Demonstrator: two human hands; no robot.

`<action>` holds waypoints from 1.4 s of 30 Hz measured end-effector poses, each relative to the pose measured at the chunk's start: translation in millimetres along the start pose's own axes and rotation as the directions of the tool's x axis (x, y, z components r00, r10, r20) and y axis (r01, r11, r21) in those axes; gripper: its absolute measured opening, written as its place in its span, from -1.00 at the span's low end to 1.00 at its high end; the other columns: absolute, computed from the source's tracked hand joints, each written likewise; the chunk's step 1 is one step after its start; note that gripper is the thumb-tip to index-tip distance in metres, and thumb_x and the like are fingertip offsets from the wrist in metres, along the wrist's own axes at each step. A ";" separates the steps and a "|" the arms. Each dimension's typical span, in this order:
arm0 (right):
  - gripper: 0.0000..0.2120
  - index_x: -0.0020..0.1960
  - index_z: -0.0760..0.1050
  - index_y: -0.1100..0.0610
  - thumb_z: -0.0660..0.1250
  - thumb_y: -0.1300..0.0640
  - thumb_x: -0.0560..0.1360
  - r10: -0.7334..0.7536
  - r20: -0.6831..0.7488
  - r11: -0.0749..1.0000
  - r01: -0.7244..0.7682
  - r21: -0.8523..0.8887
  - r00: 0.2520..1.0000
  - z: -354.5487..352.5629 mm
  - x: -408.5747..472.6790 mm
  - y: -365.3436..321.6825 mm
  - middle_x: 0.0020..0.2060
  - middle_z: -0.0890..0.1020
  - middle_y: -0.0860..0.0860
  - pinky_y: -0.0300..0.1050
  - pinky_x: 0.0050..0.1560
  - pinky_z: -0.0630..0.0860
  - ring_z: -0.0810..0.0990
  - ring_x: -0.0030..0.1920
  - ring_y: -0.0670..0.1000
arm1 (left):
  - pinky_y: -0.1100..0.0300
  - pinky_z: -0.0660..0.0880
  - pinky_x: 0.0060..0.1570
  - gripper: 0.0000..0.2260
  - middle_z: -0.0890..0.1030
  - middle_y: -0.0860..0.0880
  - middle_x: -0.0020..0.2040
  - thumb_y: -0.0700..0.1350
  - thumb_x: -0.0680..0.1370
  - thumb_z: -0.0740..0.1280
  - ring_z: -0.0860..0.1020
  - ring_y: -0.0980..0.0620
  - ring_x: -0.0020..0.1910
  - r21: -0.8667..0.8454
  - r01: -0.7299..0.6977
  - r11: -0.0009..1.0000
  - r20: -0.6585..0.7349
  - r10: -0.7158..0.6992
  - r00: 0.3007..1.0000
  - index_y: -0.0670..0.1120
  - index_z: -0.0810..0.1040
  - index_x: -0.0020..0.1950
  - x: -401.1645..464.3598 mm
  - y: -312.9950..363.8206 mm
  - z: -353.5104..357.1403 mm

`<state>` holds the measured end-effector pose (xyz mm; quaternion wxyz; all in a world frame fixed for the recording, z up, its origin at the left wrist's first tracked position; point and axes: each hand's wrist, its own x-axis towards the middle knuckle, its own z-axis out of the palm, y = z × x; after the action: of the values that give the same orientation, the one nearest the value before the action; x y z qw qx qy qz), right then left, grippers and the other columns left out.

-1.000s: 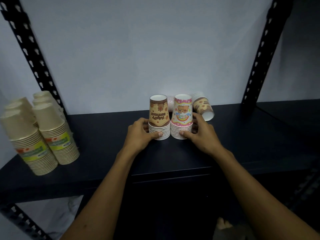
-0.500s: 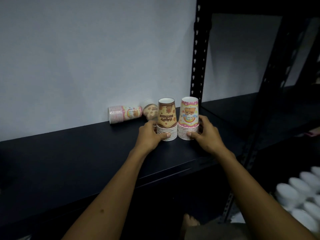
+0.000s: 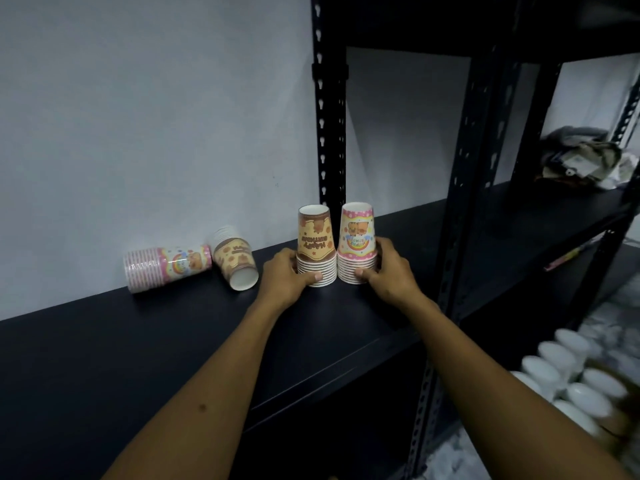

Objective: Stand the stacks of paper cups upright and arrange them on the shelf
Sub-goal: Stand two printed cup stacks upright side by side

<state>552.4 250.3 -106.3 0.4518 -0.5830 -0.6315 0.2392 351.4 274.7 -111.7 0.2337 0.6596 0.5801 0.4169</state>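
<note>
My left hand (image 3: pixel 287 277) grips the rim end of the brown stack (image 3: pixel 317 249); my right hand (image 3: pixel 388 271) grips the pink stack (image 3: pixel 357 247). Both stacks stand rim-down and touch each other, near the shelf (image 3: pixel 145 344) back edge beside the upright post (image 3: pixel 329 109). To finish the step well: press only on the lower rims, keep both bases flat, align them parallel to the back edge, then release gently. Two more stacks lie on their sides to the left, a pink one (image 3: pixel 168 268) and a brown one (image 3: pixel 235 261). The print on both upright stacks is inverted: "Happy Birthday"
</note>
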 end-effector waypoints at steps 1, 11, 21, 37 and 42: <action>-0.40 0.41 0.28 0.13 0.44 0.23 0.45 0.006 -0.004 1.000 -0.006 0.000 1.000 -0.3 3.9 1.1 0.27 0.54 0.08 -0.20 0.13 0.39 0.52 0.24 0.05 | 0.17 0.49 0.09 -0.49 0.62 -0.06 0.18 -0.09 0.33 0.57 0.60 0.00 0.11 0.004 0.000 1.000 0.001 0.000 1.000 -0.16 0.51 0.21 5.1 -0.4 2.7; -0.42 0.42 0.26 0.13 0.41 0.23 0.47 -0.002 0.011 1.000 0.002 -0.023 1.000 -1.1 25.5 10.0 0.30 0.51 0.09 -0.20 0.14 0.39 0.50 0.28 0.08 | 0.09 0.47 0.24 -0.50 0.59 -0.10 0.24 -0.19 0.39 0.52 0.56 -0.03 0.21 -0.075 0.025 0.997 0.002 -0.024 1.000 -0.18 0.48 0.30 31.5 -5.9 20.1; -0.39 0.46 0.24 0.10 0.39 0.25 0.49 -0.024 -0.014 1.000 0.024 -0.003 1.000 3.5 22.6 11.3 0.32 0.50 0.07 -0.23 0.16 0.36 0.49 0.29 0.05 | 0.03 0.48 0.24 -0.49 0.57 -0.07 0.27 -0.09 0.43 0.49 0.54 -0.04 0.23 -0.051 -0.030 0.998 -0.021 0.029 0.999 -0.14 0.44 0.34 28.1 -11.2 25.0; -0.41 0.43 0.30 0.14 0.42 0.23 0.46 -0.035 -0.028 0.999 0.034 -0.037 0.999 4.4 20.2 7.7 0.31 0.51 0.09 -0.18 0.18 0.37 0.49 0.29 0.06 | 0.15 0.44 0.21 -0.51 0.55 -0.08 0.29 -0.09 0.47 0.45 0.52 -0.03 0.25 -0.072 -0.029 0.997 0.004 0.029 1.000 -0.13 0.41 0.35 24.6 -10.7 23.0; -0.41 0.44 0.29 0.15 0.42 0.24 0.46 -0.031 -0.031 0.999 0.030 -0.028 0.999 4.3 20.5 7.5 0.31 0.50 0.09 -0.19 0.17 0.37 0.48 0.29 0.05 | 0.15 0.44 0.22 -0.51 0.55 -0.07 0.29 -0.09 0.48 0.44 0.52 -0.04 0.25 -0.059 -0.028 0.998 0.005 0.028 1.000 -0.12 0.40 0.37 23.0 -8.9 22.5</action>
<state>554.5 272.4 -108.6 0.4572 -0.5829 -0.6365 0.2145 364.4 302.6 -124.5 0.2490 0.6617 0.5577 0.4350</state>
